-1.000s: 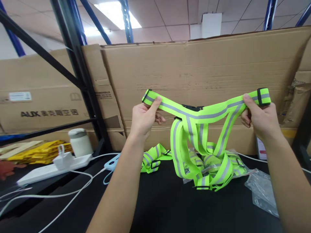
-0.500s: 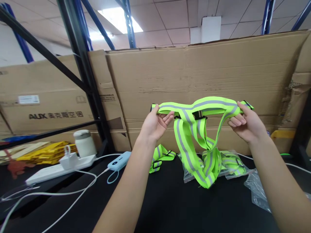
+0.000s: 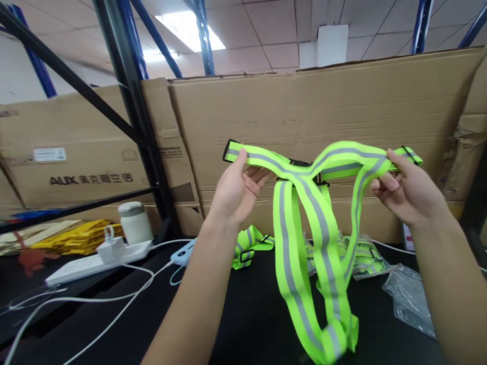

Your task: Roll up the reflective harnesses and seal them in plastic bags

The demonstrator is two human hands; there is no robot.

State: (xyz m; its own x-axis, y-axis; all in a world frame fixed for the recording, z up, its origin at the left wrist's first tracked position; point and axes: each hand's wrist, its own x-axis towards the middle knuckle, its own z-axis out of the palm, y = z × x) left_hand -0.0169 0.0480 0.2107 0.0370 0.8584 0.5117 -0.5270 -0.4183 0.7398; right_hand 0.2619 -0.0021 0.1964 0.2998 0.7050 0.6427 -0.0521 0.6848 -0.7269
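Observation:
A neon-green reflective harness [image 3: 324, 238] with grey stripes hangs between my two hands above the black table. My left hand [image 3: 238, 190] pinches its waist belt near the left end, where a black buckle shows. The right end of the belt is gripped by my right hand [image 3: 409, 185]. Shoulder straps dangle below in long loops, their lowest part near the bottom of the view. Black clips sit at the middle of the belt, partly hidden by the webbing. Behind my left wrist lies another piece of green reflective strap [image 3: 253, 246] with black buckles.
Bagged green straps [image 3: 367, 258] and a clear plastic bag [image 3: 409, 296] lie at the right. On the left are a power strip [image 3: 99, 261], a white-grey jar [image 3: 136, 223], yellow packets [image 3: 78, 237], and cables. A cardboard wall [image 3: 266, 119] stands behind.
My hands have spread farther apart, mostly the right one moving right. The harness has stretched wider, and its bunched straps have dropped into longer, lower loops.

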